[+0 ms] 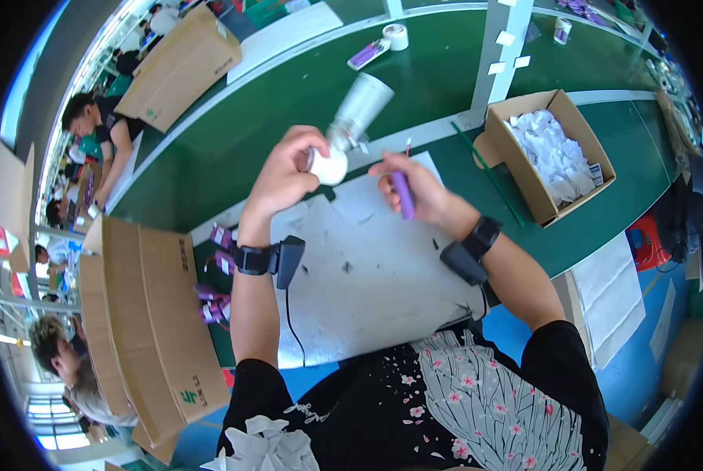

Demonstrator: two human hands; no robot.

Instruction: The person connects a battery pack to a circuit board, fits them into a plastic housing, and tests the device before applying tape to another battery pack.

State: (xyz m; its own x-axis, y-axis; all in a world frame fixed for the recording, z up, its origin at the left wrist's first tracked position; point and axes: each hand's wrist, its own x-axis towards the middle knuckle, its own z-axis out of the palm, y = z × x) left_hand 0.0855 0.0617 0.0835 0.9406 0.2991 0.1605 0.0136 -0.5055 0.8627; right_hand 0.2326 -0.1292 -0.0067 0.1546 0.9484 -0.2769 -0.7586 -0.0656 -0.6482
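Observation:
My left hand (pixel 285 173) is closed on a white spotlight-like fitting with a round base (pixel 329 166), a shiny joint and a pale cylinder (pixel 363 102) tilting up to the right. Just right of it, my right hand (pixel 422 188) grips a purple cylinder (pixel 402 195) that resembles a battery cell. A thin red lead with a pale tip (pixel 408 145) stands up above that hand. Both hands are over a scuffed grey-white mat (pixel 359 271). Left of the mat lie several purple packs (pixel 214 306), some with red wires.
A cardboard box (pixel 544 206) of crumpled white paper stands at the right, beside a thin green rod (pixel 489 173). A large carton (pixel 151 314) borders the left side. On the far ledge are a white roll (pixel 396 36) and a purple pack (pixel 367 55). Other people work at far left.

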